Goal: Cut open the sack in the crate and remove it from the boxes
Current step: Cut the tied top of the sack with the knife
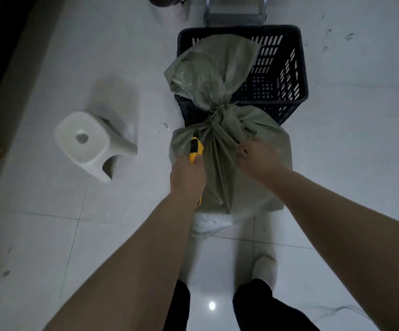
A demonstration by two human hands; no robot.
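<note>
Left hand (187, 174) grips the knife (196, 148) mid-frame; right hand (258, 155) pinches the sack (220, 177) taut; best to cut away from that hand.

We see a white stool (86, 142) on tiled floor (50, 235), well left of the left hand (186, 175); metal frame (234, 20) far beyond it.

The sack (229, 177) hides its contents; the knife (196, 149) blade seems blurred.
</note>
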